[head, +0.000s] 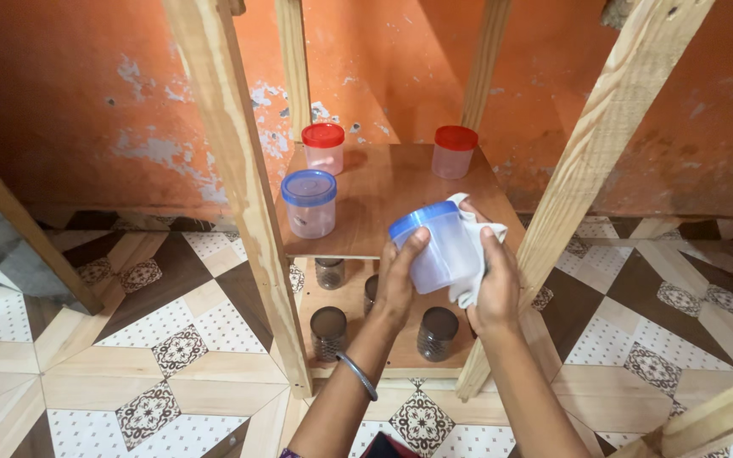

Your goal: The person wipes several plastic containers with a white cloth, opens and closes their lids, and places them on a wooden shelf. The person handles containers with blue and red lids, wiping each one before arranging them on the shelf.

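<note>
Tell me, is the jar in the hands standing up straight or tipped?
Tipped. The held jar leans, its blue lid pointing up-left, gripped between left hand and right hand.

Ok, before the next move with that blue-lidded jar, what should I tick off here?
1. Left hand has a grip on the jar: ok.
2. Right hand presses the white cloth against its side: ok.
3. Blue lid seated: ok; sealed tight: cannot tell.
4. Jar upright: not ok, tilted.
5. Bare spot on the upper shelf in front: ok.
6. Other blue-lidded jar apart from the hands: ok.
</note>
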